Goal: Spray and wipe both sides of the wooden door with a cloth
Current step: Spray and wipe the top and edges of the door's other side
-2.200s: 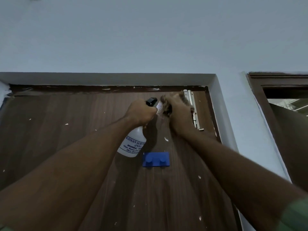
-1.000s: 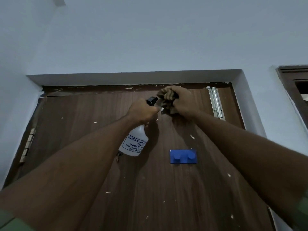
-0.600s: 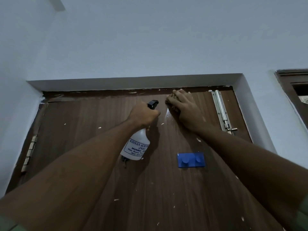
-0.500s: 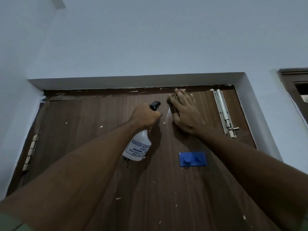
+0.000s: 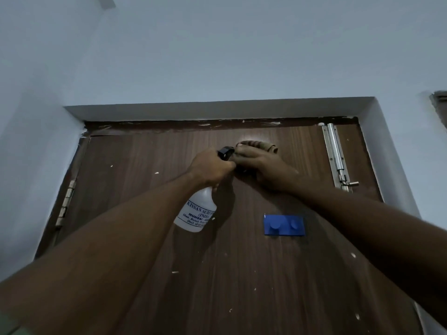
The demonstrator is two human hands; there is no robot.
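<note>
Pale blue walls frame the wooden door [image 5: 150,213], closed and flecked with paint. Left hand [image 5: 210,166] grips the spray bottle [image 5: 197,213]; right hand [image 5: 263,165] presses the cloth [image 5: 257,144] near the top edge. Wiping seems underway; next, probably sweep downward with even pressure.

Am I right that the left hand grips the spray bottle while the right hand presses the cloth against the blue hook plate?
Not quite. In the head view the right hand presses the cloth against the door well above the blue hook plate. The left hand does grip the spray bottle.
</note>
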